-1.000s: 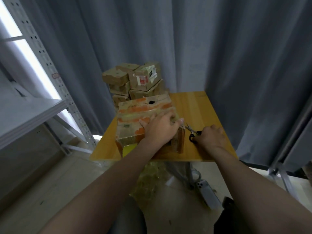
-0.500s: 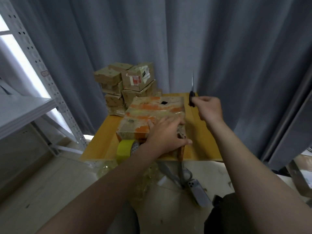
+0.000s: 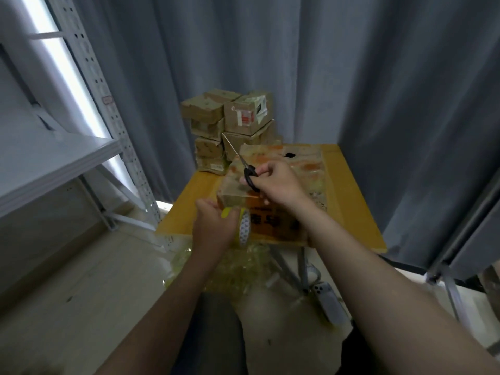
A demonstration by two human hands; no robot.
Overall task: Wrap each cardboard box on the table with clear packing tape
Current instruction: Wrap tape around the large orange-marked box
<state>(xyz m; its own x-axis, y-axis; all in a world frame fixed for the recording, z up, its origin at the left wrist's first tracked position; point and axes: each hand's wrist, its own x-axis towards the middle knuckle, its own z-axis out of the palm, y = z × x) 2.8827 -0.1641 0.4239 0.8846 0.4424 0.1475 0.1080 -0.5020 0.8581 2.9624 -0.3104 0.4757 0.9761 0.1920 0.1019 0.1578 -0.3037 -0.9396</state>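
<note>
The big cardboard box [image 3: 297, 163] lies on the wooden table [image 3: 349, 201]; your left hand [image 3: 213, 228] grips the tape roll [image 3: 244, 227] at its near corner; your right hand [image 3: 278, 182] grasps the scissors [image 3: 250, 174] above it; cutting seems the step; bring blades to the tape.

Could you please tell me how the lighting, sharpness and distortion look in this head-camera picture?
Head view: the daylight strip behind the rack is blown out, while the table sits in dim, flat light; head view: the wide lens splays the rack and curtain outward; head view: soft all over, the right hand and scissors slightly smeared.
</note>
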